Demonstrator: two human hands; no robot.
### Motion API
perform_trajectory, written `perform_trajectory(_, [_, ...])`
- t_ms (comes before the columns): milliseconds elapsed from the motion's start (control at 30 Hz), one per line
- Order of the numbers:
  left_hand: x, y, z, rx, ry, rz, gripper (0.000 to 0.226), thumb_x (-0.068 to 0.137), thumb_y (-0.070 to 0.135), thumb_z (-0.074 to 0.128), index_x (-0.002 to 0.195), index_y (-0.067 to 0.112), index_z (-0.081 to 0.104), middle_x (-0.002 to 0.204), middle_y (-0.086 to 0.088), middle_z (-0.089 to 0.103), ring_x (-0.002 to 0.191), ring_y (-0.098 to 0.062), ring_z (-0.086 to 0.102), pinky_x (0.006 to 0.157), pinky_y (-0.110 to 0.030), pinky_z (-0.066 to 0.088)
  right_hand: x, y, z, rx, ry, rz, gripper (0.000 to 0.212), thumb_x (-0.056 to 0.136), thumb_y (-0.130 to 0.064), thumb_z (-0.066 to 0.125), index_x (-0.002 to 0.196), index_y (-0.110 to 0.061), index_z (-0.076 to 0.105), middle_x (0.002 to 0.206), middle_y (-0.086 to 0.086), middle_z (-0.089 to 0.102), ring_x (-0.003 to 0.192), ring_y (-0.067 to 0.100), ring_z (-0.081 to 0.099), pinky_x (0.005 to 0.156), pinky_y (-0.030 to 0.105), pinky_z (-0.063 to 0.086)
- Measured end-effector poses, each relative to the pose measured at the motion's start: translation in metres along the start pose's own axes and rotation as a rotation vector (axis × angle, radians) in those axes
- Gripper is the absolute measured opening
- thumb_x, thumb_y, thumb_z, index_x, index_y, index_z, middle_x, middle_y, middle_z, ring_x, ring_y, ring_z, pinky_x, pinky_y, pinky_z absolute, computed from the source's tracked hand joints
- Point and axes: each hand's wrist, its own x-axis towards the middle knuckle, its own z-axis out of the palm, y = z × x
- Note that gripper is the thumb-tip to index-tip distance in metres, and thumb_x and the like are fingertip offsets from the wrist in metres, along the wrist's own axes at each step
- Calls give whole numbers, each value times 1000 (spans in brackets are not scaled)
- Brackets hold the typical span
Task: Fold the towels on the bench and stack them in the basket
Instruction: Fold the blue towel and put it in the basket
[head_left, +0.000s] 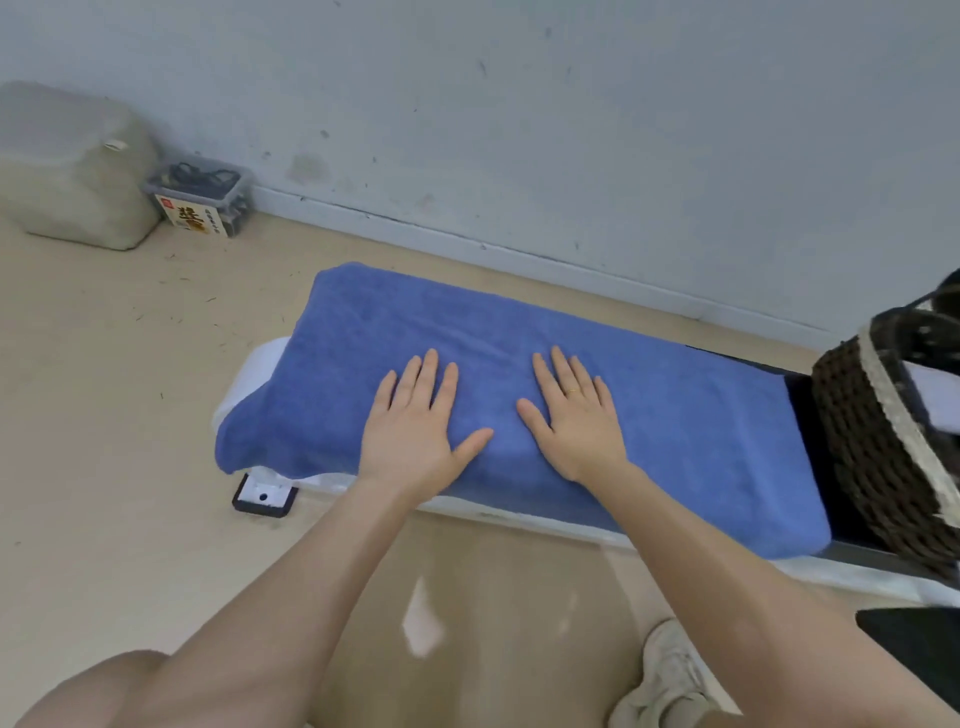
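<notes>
Bench (519, 512): your left hand (415, 421) and right hand (574, 415) press flat, gripping nothing, on the part-folded blue towel (675, 415); basket (883, 441) waits at three o'clock.

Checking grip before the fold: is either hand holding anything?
Nothing is held. The left hand and right hand lie flat on the blue towel.

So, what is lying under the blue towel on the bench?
A white cloth shows beneath the blue terry towel at its left end and front edge. The towel hides the rest, so its nature stays unclear.
</notes>
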Motion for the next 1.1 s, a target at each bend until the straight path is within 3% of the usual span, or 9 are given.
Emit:
perform_trajectory(233, [-2,2,-4,54,-39,-54,107,59,79,-6,150,23,1,159,-1,-7,146,-17,-5,117,-37,-2,-67,104,-1,-72,31,219,65,90,-61,4,149,-36,-2,159,-6,-7,147,14,-6,119,35,-2])
perform_trajectory(433, [-5,13,-13,100,-85,-139,82,86,67,27,150,23,1,159,-2,-6,146,-19,-4,118,-40,2,-121,179,1,50,104,598,61,98,-50,14,152,-22,4,160,1,-2,147,20,-1,118,42,3])
perform_trajectory(533, [-10,50,-14,74,12,-71,69,93,51,21,150,17,5,159,-4,0,146,-22,0,118,-41,3,-143,188,2,348,405,700,54,100,-34,28,145,-3,28,154,18,20,141,31,20,112,43,19])
perform_trajectory(633, [-23,110,-10,-44,89,233,77,81,51,0,149,17,14,158,-4,11,146,-23,9,117,-37,5,-160,188,14,756,673,933,21,96,-15,40,105,0,52,114,22,52,104,36,50,89,44,40])
perform_trajectory(733, [-38,162,3,-1,-17,475,80,76,51,-9,150,24,10,159,1,4,146,-18,5,117,-32,0,-162,186,15,1286,480,1139,17,91,-3,37,92,2,54,95,22,54,83,40,50,81,39,47])
perform_trajectory(800, [-41,178,14,41,-48,510,66,88,49,0,150,26,9,159,1,0,146,-18,3,117,-32,-2,-159,184,12,1485,307,1092,33,90,2,38,120,4,51,126,17,53,116,37,47,102,39,38])
perform_trajectory(867, [-41,180,23,67,-93,461,55,99,42,19,150,26,7,159,1,-4,146,-17,0,117,-32,-3,-158,180,10,1616,261,999,40,90,1,40,129,-4,47,141,6,45,132,26,37,109,36,29])
perform_trajectory(1000, [-41,173,25,86,-116,443,55,100,36,26,150,26,5,159,2,-5,146,-17,-2,117,-32,-3,-157,175,16,1702,191,967,51,96,-29,51,142,-13,36,149,-1,35,141,20,27,112,34,20])
perform_trajectory(1100, [-39,170,23,-11,-128,456,51,101,30,28,149,23,15,159,1,2,146,-17,2,117,-30,-1,-158,171,19,1644,227,913,45,95,-27,53,135,-11,44,139,3,47,127,22,42,96,29,30])
